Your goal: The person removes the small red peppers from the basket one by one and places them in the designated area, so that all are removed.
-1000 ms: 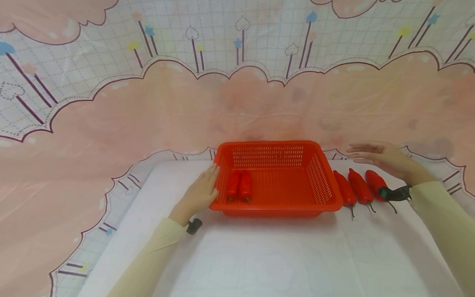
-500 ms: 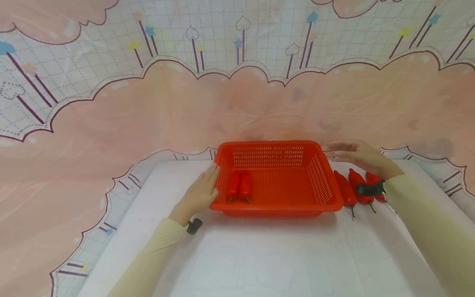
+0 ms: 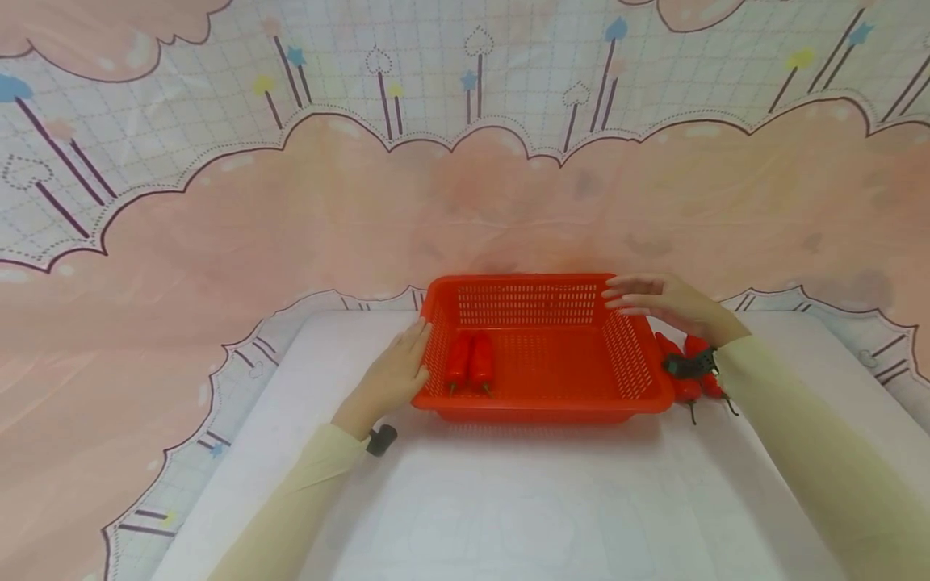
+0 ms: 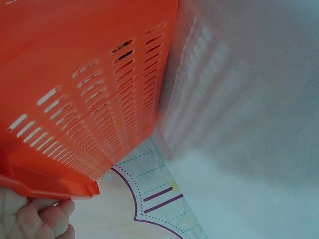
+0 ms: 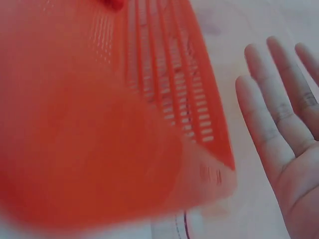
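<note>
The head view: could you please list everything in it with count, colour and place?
Tabletop: one, white, across the foreground
Basket: one, orange-red, on the tabletop
Peppers in the basket: two, red, at its left end
Loose peppers: two visible, red, right of the basket, partly covered
Backdrop: one, pink and white, printed, behind the tabletop
Sleeves: two, pale yellow, lower left and lower right
Wrist devices: two, dark, near the sleeve cuffs
Left hand: one, bare, at the basket's left side
Right hand: one, bare, by the basket's back right corner

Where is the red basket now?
In the head view, the red basket sits far back on the white table, left hand at its left rim, right hand by its far right corner.
</note>
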Action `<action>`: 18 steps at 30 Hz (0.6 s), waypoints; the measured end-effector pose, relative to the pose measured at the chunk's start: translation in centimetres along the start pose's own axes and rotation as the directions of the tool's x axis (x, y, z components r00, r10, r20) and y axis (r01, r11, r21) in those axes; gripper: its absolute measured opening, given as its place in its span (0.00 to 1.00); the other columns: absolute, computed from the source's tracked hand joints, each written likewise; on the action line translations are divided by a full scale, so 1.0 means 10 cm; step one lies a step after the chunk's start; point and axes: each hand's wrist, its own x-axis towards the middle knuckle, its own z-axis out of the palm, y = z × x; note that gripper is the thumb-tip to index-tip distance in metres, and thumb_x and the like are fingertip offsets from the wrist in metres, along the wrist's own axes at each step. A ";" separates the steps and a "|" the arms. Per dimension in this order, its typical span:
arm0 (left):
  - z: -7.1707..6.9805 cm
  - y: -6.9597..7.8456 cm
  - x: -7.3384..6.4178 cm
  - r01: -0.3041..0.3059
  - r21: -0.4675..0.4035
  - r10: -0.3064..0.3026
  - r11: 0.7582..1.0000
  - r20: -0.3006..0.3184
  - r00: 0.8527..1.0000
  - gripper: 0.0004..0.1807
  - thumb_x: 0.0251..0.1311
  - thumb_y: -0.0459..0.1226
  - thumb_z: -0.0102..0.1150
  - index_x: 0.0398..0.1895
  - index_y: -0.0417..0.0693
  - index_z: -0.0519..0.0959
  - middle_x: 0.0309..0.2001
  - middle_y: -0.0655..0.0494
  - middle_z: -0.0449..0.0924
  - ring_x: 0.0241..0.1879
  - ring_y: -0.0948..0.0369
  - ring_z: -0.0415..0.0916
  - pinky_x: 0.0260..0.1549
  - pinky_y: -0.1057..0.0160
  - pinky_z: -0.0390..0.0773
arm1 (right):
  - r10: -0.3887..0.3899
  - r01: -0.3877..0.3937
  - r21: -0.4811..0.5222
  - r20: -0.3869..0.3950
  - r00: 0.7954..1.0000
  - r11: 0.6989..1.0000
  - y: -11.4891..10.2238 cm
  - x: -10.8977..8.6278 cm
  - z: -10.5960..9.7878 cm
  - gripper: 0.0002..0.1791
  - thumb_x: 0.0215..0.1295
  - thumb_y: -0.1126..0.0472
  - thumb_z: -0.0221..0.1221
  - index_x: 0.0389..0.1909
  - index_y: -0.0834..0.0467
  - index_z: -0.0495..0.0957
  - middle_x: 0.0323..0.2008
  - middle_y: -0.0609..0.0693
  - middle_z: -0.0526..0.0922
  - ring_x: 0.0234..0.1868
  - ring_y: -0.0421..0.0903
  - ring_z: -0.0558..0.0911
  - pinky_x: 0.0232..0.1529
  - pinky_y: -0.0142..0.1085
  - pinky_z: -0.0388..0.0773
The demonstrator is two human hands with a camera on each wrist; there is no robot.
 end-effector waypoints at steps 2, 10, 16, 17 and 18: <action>0.00 0.00 0.00 0.002 -0.003 -0.002 1.000 0.000 1.000 0.37 0.59 0.37 0.43 0.72 0.33 0.49 0.74 0.41 0.45 0.75 0.49 0.44 0.73 0.49 0.50 | -0.016 0.015 0.014 0.017 1.000 1.000 -0.01 0.03 0.01 0.22 0.68 0.60 0.51 0.63 0.53 0.69 0.53 0.39 0.80 0.51 0.34 0.81 0.54 0.29 0.78; -0.01 0.00 0.01 0.009 -0.005 -0.009 1.000 0.004 1.000 0.37 0.59 0.38 0.43 0.72 0.34 0.49 0.75 0.41 0.44 0.75 0.49 0.43 0.73 0.50 0.49 | -0.032 0.027 0.087 0.064 0.997 0.996 -0.04 0.15 0.10 0.21 0.68 0.62 0.51 0.62 0.56 0.70 0.54 0.42 0.79 0.51 0.37 0.82 0.52 0.28 0.79; -0.01 0.01 0.00 0.005 -0.003 -0.005 1.000 0.002 1.000 0.37 0.59 0.37 0.43 0.72 0.33 0.49 0.75 0.41 0.44 0.75 0.49 0.43 0.73 0.49 0.49 | 0.008 -0.011 0.056 0.048 0.999 0.998 -0.02 0.25 0.21 0.24 0.67 0.61 0.53 0.63 0.59 0.67 0.58 0.47 0.76 0.53 0.38 0.81 0.52 0.29 0.79; -0.01 0.01 0.00 0.003 -0.002 -0.003 1.000 0.000 1.000 0.37 0.59 0.37 0.43 0.72 0.33 0.49 0.75 0.41 0.44 0.75 0.49 0.43 0.73 0.49 0.49 | 0.011 -0.014 0.056 0.048 0.999 0.998 -0.02 0.27 0.23 0.25 0.67 0.60 0.53 0.64 0.61 0.66 0.58 0.47 0.76 0.54 0.39 0.81 0.53 0.29 0.79; -0.01 0.01 0.00 0.002 -0.003 -0.002 1.000 0.000 1.000 0.37 0.59 0.37 0.43 0.72 0.33 0.49 0.75 0.41 0.44 0.75 0.49 0.43 0.73 0.49 0.49 | 0.012 -0.015 0.061 0.049 0.999 0.998 -0.02 0.28 0.24 0.26 0.66 0.61 0.53 0.64 0.62 0.65 0.59 0.48 0.76 0.55 0.40 0.80 0.53 0.29 0.78</action>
